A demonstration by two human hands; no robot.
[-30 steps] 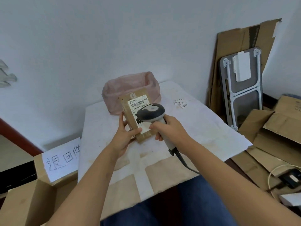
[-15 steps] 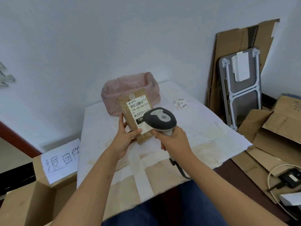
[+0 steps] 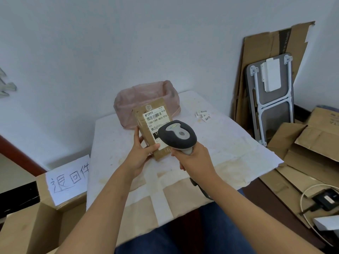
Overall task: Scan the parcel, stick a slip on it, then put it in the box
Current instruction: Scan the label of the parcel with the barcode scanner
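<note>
While the head camera looks down over both forearms, the brown parcel (image 3: 153, 129) stands almost upright above the white-covered table (image 3: 229, 143), tilted a little back, and its white shipping label (image 3: 155, 123) faces the camera. The left hand (image 3: 142, 153) holds the parcel at its lower left corner: the thumb presses on the front face near the bottom of the label, and the other fingers are closed around the left edge and go behind it, so the parcel rises above and to the right of this hand. The right hand (image 3: 192, 162) is wrapped tightly around the handle of a grey barcode scanner (image 3: 177, 136), with all fingers curled on the grip. The head of the scanner is in front of the lower right part of the parcel and covers a piece of the label there; I cannot tell whether it touches the parcel. Behind the parcel, at the far edge of the table, is a container lined with a pink plastic bag (image 3: 146, 99). To the right of the parcel, farther back on the table, some small paper slips (image 3: 203, 114) lie together. Left of the parcel, beside the table and lower, stands an open cardboard box (image 3: 36, 217) with a handwritten white sign (image 3: 69, 178) on its flap. Far to the right of the parcel, flattened cardboard (image 3: 266, 61) and a folded grey table (image 3: 271, 99) lean on the wall.
</note>
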